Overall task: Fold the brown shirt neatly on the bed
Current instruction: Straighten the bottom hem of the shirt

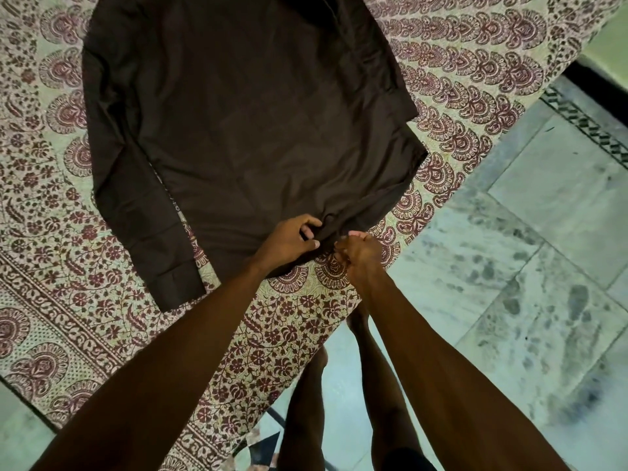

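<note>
Nothing else lies around the one brown shirt (244,130), spread flat with its back up on the bed (289,328), whose printed floral sheet runs to the edge above a pale marble floor (509,266). Both hands meet at the near hem: the left hand (289,241) pinches a bunch of cloth, the right hand (356,253) seems closed on the hem edge.
</note>
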